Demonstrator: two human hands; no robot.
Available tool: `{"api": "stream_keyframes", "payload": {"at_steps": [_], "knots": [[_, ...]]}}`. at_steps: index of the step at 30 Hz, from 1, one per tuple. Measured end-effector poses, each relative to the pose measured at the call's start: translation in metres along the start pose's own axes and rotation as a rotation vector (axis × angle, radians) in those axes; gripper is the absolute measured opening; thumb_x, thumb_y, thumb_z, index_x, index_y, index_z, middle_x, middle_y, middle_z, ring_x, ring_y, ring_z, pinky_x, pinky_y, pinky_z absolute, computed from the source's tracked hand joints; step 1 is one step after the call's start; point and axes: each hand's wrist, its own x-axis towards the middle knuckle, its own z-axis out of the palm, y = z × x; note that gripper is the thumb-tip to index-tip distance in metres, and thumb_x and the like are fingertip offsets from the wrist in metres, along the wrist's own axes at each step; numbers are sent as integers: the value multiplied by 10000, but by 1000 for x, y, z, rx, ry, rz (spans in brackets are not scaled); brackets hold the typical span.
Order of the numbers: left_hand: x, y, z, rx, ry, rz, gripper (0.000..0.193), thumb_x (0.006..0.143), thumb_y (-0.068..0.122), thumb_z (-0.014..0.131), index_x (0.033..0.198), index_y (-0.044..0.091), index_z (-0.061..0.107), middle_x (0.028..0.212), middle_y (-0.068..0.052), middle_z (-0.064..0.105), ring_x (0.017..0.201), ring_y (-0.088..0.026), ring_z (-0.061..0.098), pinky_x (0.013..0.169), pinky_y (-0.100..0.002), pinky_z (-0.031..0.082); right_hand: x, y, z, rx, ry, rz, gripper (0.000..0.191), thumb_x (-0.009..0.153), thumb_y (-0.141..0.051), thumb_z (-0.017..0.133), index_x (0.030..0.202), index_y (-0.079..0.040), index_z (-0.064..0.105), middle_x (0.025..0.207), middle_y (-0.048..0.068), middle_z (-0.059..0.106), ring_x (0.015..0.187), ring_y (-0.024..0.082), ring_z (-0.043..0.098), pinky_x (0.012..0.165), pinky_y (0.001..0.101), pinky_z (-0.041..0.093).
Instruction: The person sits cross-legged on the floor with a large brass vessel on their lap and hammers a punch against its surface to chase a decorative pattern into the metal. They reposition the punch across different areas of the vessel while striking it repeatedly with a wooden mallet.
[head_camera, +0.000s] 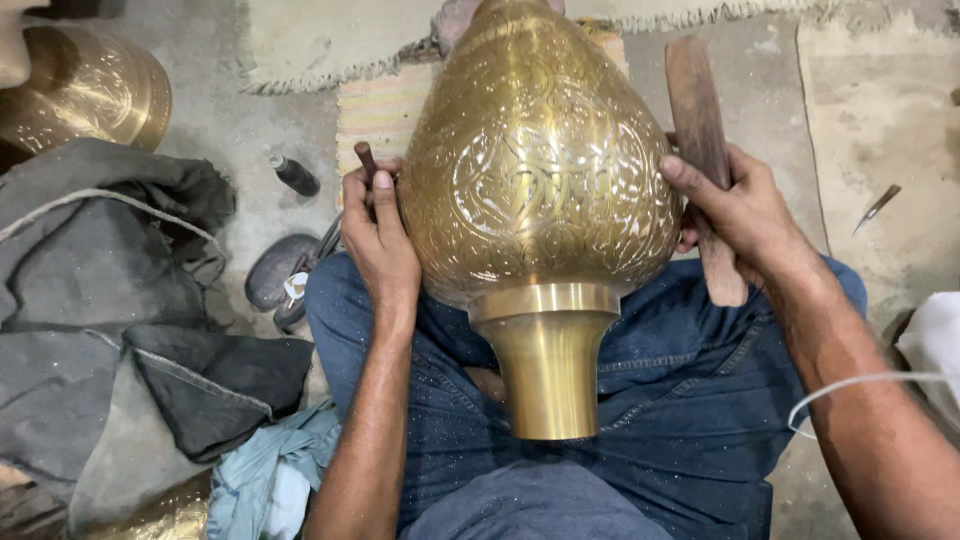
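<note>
The big pear-shaped brass vessel with engraved floral patterns (540, 180) lies across my lap, on the blue jeans (690, 400), its long axis running straight away from me: the plain flared foot (548, 365) points back at my belly and the swollen engraved body rises toward the striped mat (380, 110) on the floor beyond it. My left hand (378, 235) presses against the left flank of the vessel, its grip closed around a slim dark rod-like tool (366, 160) whose tip stands up just beside the brass; whether that tip touches the metal I cannot quite tell. My right hand (745, 215) sits at the vessel's right flank, fingers wrapped shut on a long flat brown wooden bat (700, 130) that stands roughly parallel to the vessel's axis, just beside it. The two hands are about equally near the vessel, one at each side of its widest part. Left of the vessel, on the floor, lie grey cloths (110, 260), a small dark bottle (295, 175) and another brass piece (90, 90); to its right, well apart, a small pointed metal tool (877, 207).
</note>
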Motion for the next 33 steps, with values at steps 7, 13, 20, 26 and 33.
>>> {"api": "stream_keyframes", "payload": {"at_steps": [7,13,20,26,33], "knots": [[-32,57,-5,155,141,346,179,1071,141,746,1206,23,739,1170,-109,735,1044,-198,692,911,-331,555,-29,-16,-4,-333,98,-304,498,1033,-373,725,1315,14,590,893,94,670,639,150,658,521,286,547],[-63,91,22,-276,-90,61,273,1000,50,772,1264,36,707,1024,-61,772,888,-130,745,787,-243,613,-52,-61,-9,-1025,304,-875,427,971,-189,761,1318,-14,585,964,166,709,770,255,708,637,346,583],[-60,97,39,-167,-170,214,361,988,81,762,1335,61,667,1064,-82,791,948,-128,788,784,-261,690,-48,-91,-4,-1517,201,-890,407,948,-247,704,1329,-126,630,944,76,711,802,210,723,711,328,598],[-52,96,37,44,-216,134,332,950,149,789,1256,47,708,862,-66,797,759,-129,782,647,-262,657,-36,-112,-8,-1793,130,-548,358,1081,-327,534,1405,-198,617,892,45,710,719,152,717,676,310,589],[-57,94,41,-95,-144,208,243,970,112,779,1187,27,709,974,-86,803,871,-138,808,732,-274,683,-42,-151,-1,-1460,235,-907,391,862,-266,816,1215,-126,724,850,86,720,822,234,721,766,386,583]]}}
